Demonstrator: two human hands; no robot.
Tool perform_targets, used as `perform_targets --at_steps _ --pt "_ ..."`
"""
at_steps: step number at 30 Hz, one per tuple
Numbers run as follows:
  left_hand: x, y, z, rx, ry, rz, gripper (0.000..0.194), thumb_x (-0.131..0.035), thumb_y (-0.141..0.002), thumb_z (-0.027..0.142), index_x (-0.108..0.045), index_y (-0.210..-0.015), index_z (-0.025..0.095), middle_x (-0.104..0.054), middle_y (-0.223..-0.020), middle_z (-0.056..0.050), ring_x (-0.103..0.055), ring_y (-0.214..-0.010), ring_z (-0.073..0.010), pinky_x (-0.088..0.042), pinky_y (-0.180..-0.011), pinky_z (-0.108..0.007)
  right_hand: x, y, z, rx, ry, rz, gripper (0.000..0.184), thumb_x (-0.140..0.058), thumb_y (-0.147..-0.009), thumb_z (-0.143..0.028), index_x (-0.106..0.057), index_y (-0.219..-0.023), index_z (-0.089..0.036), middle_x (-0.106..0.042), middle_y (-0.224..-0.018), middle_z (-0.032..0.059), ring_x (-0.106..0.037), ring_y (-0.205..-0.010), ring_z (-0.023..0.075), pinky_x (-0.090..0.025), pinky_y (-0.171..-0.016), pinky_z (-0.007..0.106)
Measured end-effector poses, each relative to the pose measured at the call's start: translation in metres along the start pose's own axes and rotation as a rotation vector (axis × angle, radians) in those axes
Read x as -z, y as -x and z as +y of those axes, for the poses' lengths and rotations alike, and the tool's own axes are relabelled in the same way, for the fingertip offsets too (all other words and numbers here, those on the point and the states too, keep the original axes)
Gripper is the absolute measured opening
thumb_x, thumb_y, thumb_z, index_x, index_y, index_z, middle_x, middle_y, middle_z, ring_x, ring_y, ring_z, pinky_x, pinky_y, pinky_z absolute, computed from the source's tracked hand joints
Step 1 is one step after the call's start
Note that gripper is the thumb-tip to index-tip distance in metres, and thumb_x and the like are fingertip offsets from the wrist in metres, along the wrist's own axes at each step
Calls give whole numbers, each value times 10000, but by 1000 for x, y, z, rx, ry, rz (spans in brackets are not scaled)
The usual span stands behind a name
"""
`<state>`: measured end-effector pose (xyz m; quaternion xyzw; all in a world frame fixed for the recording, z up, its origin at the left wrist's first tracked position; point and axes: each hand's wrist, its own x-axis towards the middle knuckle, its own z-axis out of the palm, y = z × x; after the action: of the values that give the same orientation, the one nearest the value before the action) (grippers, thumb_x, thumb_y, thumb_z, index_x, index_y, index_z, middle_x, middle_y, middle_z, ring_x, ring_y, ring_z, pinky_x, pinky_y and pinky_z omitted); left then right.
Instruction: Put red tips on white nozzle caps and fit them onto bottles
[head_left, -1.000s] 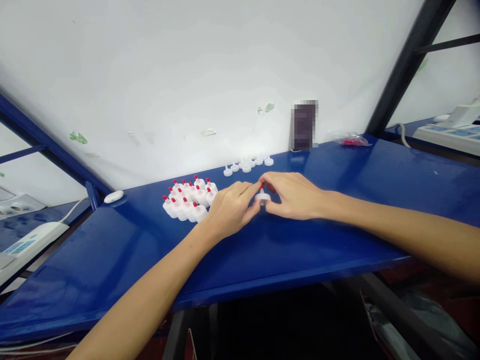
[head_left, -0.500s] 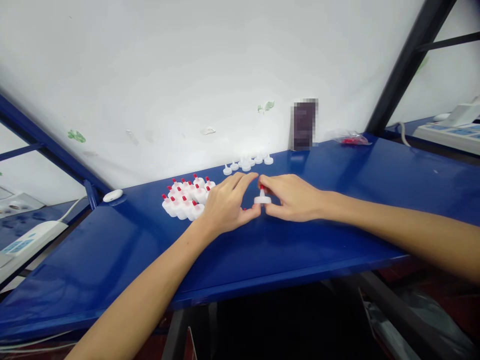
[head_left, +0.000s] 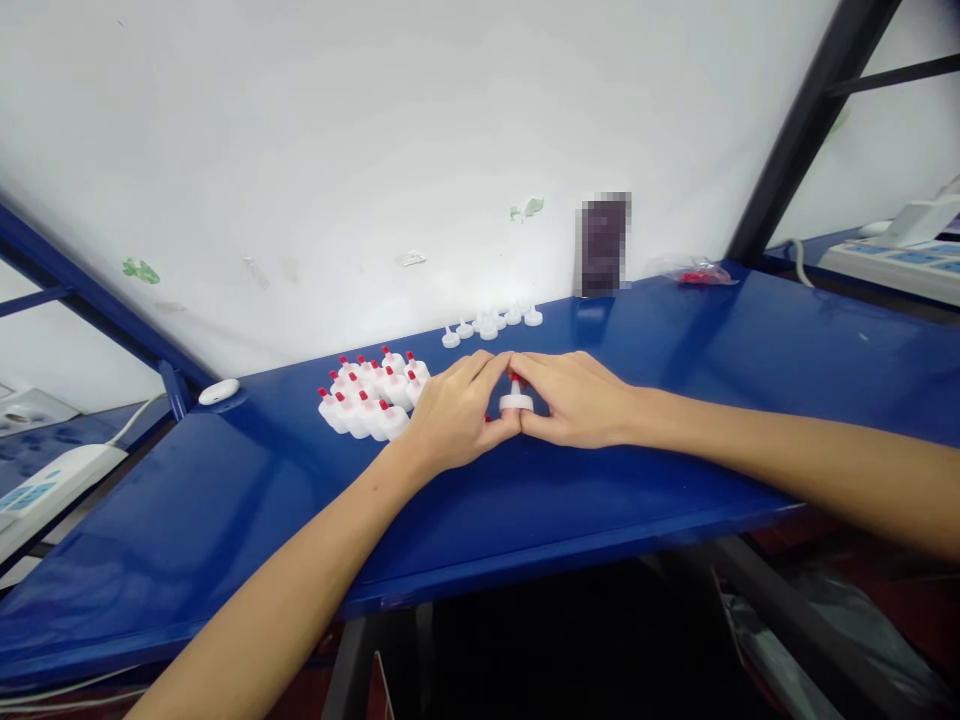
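Note:
A white nozzle cap [head_left: 516,402] with a red tip stands upright between my two hands, above the blue tabletop. My left hand [head_left: 457,412] comes from the left, its thumb under the cap's base and its index fingertip up near the red tip. From the other side, my right hand [head_left: 577,398] pinches the same cap, with its index finger at the red tip and its thumb below. The fingertips of both hands meet around it. Left of my left hand is a cluster of white caps with red tips [head_left: 358,405]. Something small and red shows partly behind my left thumb.
Several white nozzle caps without red tips [head_left: 488,327] stand near the wall. A clear bag of red pieces [head_left: 699,274] lies at the back right, near a pixelated dark upright object [head_left: 603,245]. A white oval case [head_left: 219,392] lies at the left. Blue frame posts rise on both sides.
My right hand has moved slightly left, and the hands have closed in on the cap, their index fingertips now meeting over the red tip. The view has shifted a little.

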<state>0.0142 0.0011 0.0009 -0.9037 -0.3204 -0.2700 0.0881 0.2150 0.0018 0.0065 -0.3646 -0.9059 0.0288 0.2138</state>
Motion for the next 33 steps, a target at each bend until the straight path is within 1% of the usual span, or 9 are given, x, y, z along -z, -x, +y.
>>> perform_targets --at_steps 3,7,13,16,19,23,27,30,33 --pt "2 0 0 4 20 -2 393 -509 -850 287 -553 -1210 135 -667 -1087 -120 -641 -977 -266 -550 -857 -417 1 0 0 17 19 2 215 -507 -885 -399 -473 -912 -188 -634 -888 45 -511 -657 162 -279 -564 291" --pt "6 -1 -1 -21 54 4 406 -527 -847 282 -551 -1225 135 -662 -1105 -124 -634 -992 -261 -545 -862 -412 3 0 1 81 64 -17 206 -451 -911 -384 -482 -931 -181 -622 -882 54 -456 -607 154 -267 -553 295" --pt "9 -1 -3 -61 131 -28 558 -555 -792 274 -484 -1329 137 -655 -1178 -139 -639 -1053 -272 -553 -900 -447 3 0 6 183 105 -49 220 -431 -896 -355 -504 -966 -159 -626 -887 80 -442 -608 166 -280 -560 305" --pt "9 0 -1 -76 169 -51 617 -562 -758 244 -447 -1355 145 -651 -1238 -144 -650 -1066 -269 -557 -904 -441 2 -1 8 235 85 -66 232 -436 -879 -350 -512 -975 -153 -633 -851 79 -438 -593 168 -298 -564 310" --pt "10 -1 1 -136 200 -34 629 -570 -724 238 -445 -1337 173 -656 -1253 -133 -668 -1045 -266 -566 -875 -420 1 -1 8 287 61 -86 227 -427 -869 -338 -519 -965 -154 -635 -807 74 -446 -584 172 -321 -570 315" --pt "11 -3 4 -167 202 -23 564 -540 -720 238 -472 -1277 182 -705 -1081 -98 -692 -893 -243 -572 -753 -374 2 -2 5 304 58 -103 201 -407 -866 -325 -516 -918 -164 -615 -747 59 -429 -560 167 -331 -568 318" --pt "13 -3 4 -170 209 -19 538 -527 -728 229 -484 -1259 155 -711 -995 -91 -688 -825 -223 -567 -704 -344 3 -2 4 314 52 -97 178 -404 -865 -301 -513 -903 -167 -593 -729 49 -409 -553 161 -329 -562 314" --pt "12 -2 1 -179 193 -33 559 -534 -742 231 -474 -1289 135 -707 -1041 -113 -691 -854 -221 -579 -737 -348 3 -1 6 309 38 -92 178 -436 -871 -306 -525 -921 -160 -589 -733 43 -410 -559 156 -333 -562 307" --pt "9 1 -5 -206 136 -50 604 -534 -753 260 -455 -1340 139 -696 -1117 -134 -693 -922 -240 -585 -791 -378 1 1 9 297 -1 -110 238 -485 -905 -374 -542 -968 -151 -606 -769 45 -434 -579 154 -350 -566 300"
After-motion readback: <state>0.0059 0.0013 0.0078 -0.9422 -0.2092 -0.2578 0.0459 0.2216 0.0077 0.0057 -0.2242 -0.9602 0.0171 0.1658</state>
